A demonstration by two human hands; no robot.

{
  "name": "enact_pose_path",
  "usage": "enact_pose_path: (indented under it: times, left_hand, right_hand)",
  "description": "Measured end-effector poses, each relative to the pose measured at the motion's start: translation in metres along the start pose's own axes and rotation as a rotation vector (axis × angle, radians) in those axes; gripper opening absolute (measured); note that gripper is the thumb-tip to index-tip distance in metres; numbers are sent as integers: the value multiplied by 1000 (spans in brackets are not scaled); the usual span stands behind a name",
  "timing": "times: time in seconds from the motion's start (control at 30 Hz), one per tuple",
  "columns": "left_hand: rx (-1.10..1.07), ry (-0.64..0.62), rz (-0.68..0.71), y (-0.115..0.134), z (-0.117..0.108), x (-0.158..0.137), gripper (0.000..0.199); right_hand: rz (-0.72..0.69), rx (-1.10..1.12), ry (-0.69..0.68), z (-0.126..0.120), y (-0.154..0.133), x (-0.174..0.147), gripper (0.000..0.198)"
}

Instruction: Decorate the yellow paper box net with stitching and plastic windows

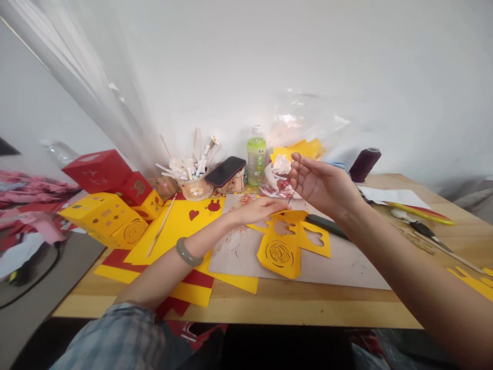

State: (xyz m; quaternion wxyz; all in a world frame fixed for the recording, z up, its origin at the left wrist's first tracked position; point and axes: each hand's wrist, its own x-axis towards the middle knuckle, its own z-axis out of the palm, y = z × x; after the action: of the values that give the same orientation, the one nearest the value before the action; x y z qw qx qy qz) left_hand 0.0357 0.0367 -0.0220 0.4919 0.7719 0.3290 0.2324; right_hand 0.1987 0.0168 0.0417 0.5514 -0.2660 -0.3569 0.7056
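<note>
My left hand (pixel 267 206) reaches across the board and holds the top edge of a folded yellow paper cut-out (pixel 278 253). A round swirl pattern and an animal-shaped opening are cut into it. Just above and to the right, my right hand (pixel 321 185) is raised with its fingers curled together. A thin dark line, perhaps thread, seems to run from those fingertips down to the paper; it is too fine to make out. Beside the cut-out lies a yellow flap (pixel 321 246) with a hole in it. A dark green tool (pixel 327 226) lies partly behind my right forearm.
Yellow and red paper boxes (pixel 98 218) stand at left by yellow sheets (pixel 179 218). At the back are a pen pot (pixel 196 189), a phone (pixel 226 171), a green bottle (pixel 256 156) and a purple thread spool (pixel 365 164). Black-handled scissors (pixel 421 228) lie right.
</note>
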Motion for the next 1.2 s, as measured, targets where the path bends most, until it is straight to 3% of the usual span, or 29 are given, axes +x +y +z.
enact_pose_path:
  times: [0.13, 0.27, 0.4, 0.5, 0.63, 1.0, 1.2]
  left_hand:
    - [-222, 12, -1, -6, 1, 1, 66]
    - [-460, -39, -22, -6, 3, 1, 75]
    - [-464, -8, -75, -6, 3, 0, 63]
    - [-472, -11, -101, -9, 3, 1, 44]
    - [-483, -29, -101, -14, 1, 3, 35]
    - [-273, -78, -129, -20, -7, 6, 25]
    - [-13, 146, -106, -24, -16, 8, 28]
  right_hand:
    - [-53, 29, 83, 0, -4, 6, 9]
    - [-80, 71, 196, -3, -4, 15, 11]
    - [-100, 78, 253, -13, -3, 21, 12]
    - [-109, 51, 254, -22, -4, 23, 10]
    - [-112, -17, 235, -34, -4, 24, 8]
    - [-115, -195, 317, -56, 1, 20, 9]
    - [-83, -493, 407, -89, 4, 20, 7]
